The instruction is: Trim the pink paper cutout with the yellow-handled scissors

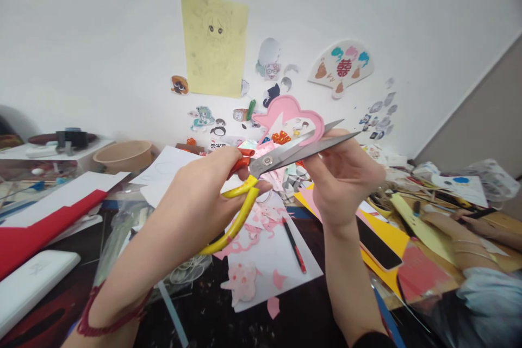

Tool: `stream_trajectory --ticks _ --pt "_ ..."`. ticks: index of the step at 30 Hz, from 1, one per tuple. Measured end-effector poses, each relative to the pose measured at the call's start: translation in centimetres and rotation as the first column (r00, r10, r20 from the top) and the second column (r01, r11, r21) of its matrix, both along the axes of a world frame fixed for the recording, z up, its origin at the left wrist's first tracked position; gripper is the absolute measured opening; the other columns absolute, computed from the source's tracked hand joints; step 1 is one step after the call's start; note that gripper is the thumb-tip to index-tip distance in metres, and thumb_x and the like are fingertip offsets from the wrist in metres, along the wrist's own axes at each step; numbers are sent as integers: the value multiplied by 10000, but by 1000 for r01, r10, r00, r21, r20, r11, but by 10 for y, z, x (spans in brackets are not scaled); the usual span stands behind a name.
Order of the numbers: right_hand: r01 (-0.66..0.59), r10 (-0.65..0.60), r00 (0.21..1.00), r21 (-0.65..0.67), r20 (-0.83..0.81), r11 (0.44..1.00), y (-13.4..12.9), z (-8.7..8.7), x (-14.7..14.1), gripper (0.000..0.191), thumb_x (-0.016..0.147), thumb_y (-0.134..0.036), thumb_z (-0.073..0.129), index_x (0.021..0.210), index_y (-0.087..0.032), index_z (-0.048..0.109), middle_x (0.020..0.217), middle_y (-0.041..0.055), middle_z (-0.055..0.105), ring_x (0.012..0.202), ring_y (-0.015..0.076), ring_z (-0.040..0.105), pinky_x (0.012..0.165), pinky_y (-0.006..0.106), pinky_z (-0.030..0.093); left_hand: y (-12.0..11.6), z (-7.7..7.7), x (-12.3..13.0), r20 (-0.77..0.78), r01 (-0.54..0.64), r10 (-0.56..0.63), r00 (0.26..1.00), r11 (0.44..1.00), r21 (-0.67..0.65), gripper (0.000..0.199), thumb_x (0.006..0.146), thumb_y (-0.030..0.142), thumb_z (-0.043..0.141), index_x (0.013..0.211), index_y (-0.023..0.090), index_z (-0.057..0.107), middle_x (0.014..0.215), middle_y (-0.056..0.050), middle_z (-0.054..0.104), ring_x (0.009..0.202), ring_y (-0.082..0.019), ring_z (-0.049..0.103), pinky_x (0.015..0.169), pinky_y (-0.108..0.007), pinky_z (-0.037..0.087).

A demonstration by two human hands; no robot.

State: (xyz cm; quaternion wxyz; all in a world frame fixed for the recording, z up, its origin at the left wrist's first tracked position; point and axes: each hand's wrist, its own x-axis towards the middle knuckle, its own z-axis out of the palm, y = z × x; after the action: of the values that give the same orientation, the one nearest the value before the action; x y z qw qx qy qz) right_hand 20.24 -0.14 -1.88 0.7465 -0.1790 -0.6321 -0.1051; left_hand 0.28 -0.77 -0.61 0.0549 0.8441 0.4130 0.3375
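In the head view, my left hand (pixel 207 187) is wrapped around the yellow handles of a pair of scissors (pixel 267 162). Their blades point right and stand slightly apart, with the pink cloud-shaped cut-out (pixel 281 111) at them. Fingers of my right hand (pixel 342 174) pinch the right end of this cut-out, close beside the blade tips. Below both hands, a white sheet (pixel 285 277) carries pink scraps (pixel 261 217), a pink horned cut-out (pixel 241 281) and a red-and-black pen (pixel 294 244).
A phone (pixel 379 242) lies on yellow paper at right, near another person's arm (pixel 468 239). Red paper (pixel 49 228) and a white power-bank-like block (pixel 38 288) are at left. The wall behind bears a yellow drawing (pixel 214 38) and a fan-shaped cut-out (pixel 342 68).
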Motion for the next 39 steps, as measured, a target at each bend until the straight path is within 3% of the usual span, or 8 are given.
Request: stream_trajectory --ticks 12,15,20,26,31,39 --pt "54 -55 998 48 7 997 1 -1 1 187 793 -85 705 862 -258 723 812 -2 698 760 177 656 684 366 549 -1 0 -1 14 7 -7 1000 1000 0 278 881 474 600 858 214 504 812 6 581 672 -162 491 616 -291 338" --pt "14 -15 1000 50 25 999 2 1 5 202 793 -77 694 877 -256 735 803 1 689 729 163 639 646 342 528 0 -1 -1 17 2 -2 1000 1000 26 291 872 463 612 812 215 470 769 19 546 632 -148 454 596 -287 328" --pt "-62 64 997 -28 48 998 -1 6 8 163 832 -128 675 859 -275 742 787 13 674 727 160 634 585 309 525 0 -1 -1 21 -4 3 1000 999 36 322 866 444 616 761 217 412 758 23 516 627 -141 426 586 -285 316" --pt "-162 165 986 -127 19 979 -5 5 11 115 854 -188 690 852 -283 754 781 9 682 770 160 661 648 308 573 -1 1 -1 7 -18 18 1000 999 31 302 876 473 598 809 212 462 782 11 538 661 -153 459 617 -294 335" --pt "-267 295 955 -385 15 883 -11 4 18 69 813 -264 751 875 -241 769 830 10 732 747 164 680 672 331 600 0 4 1 -21 -57 58 998 998 27 384 864 578 582 819 209 488 725 12 526 622 -158 451 581 -293 306" --pt "-217 243 970 -417 8 883 -14 2 19 201 747 -123 801 886 -268 806 775 -31 758 689 132 700 636 282 595 1 4 3 -23 -91 91 996 996 4 410 833 614 597 898 213 536 767 -5 573 662 -183 498 602 -300 334"
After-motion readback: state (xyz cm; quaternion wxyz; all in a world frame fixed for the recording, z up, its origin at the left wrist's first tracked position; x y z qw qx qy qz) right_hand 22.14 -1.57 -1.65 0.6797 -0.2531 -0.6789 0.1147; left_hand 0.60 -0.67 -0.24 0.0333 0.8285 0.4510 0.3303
